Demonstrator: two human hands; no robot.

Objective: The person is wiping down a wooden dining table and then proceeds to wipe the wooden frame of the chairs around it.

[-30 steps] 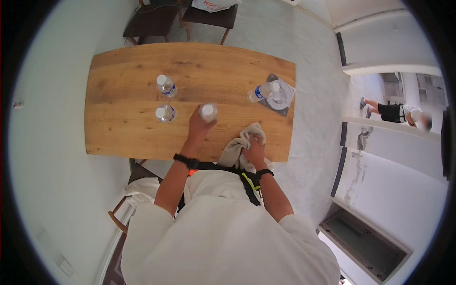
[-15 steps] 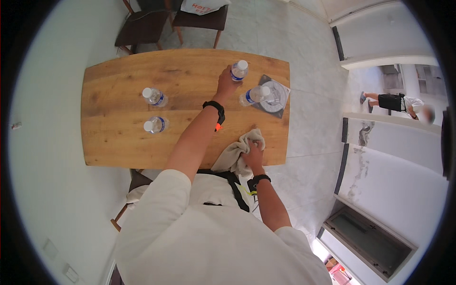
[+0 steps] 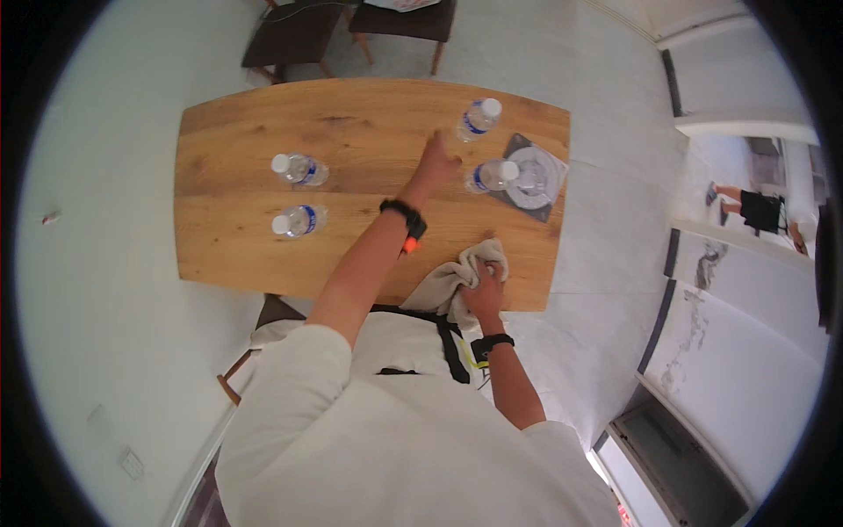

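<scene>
Left hand [image 3: 436, 164] empty beside a bottle [image 3: 477, 121], right hand [image 3: 484, 294] on a cloth [image 3: 443, 283]

So the left arm's stretched way out over the wooden table [image 3: 233, 215], fingers loosely bent and a bit blurry, released and not holding anything. That bottle stands just past the fingertips, toward the table's far right corner. The right hand's down at the near edge, fingers curled into the folds and grasping the cloth, which lies all bunched up on the wood.

A second bottle [image 3: 488, 176] is on the right too, closer in, just beside a grey square [image 3: 520, 151] with a clear round dish [image 3: 537, 178] on it. Two more bottles [image 3: 300, 221] are over on the left, well apart from the hands. All four have white caps and blue labels. Two dark-seated chairs [image 3: 294, 39] sit beyond the far edge.
</scene>
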